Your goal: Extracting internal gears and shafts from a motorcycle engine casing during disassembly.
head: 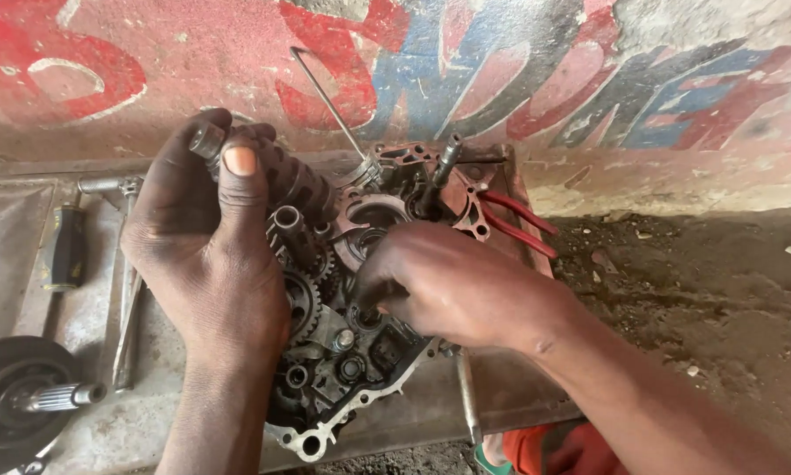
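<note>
In the middle of the frame an open engine case [360, 387] lies on a grey metal tray [96, 308], which sits on the dirt ground [703, 299] in front of a painted wall [501, 70] with red and blue shapes.

The left hand [206, 251], dark with grease, is in the left centre of the frame. Its fingers [240, 176] are closed around a ribbed gear shaft [285, 185], the thumb lying flat on top, and the shaft stands at the upper part of the case among the toothed gears [303, 295].

The right hand [453, 281] comes from the lower right of the frame and rests on the case. Its fingers [373, 281] are bent down into the case, near a round opening; I cannot tell if they hold something there, because the hand hides the tips.

Behind the right hand a short dark shaft [439, 171] stands up from the reddish upper part of the case, and a thin bent wire [329, 92] leans against the wall above it. Pliers with red handles [519, 224] lie at the right edge of the tray.

At the left of the frame there are a screwdriver with a black and yellow handle [64, 246] and a long metal wrench [127, 299] on the tray. In the lower left corner a round black part with a splined shaft [26, 396] lies.
</note>
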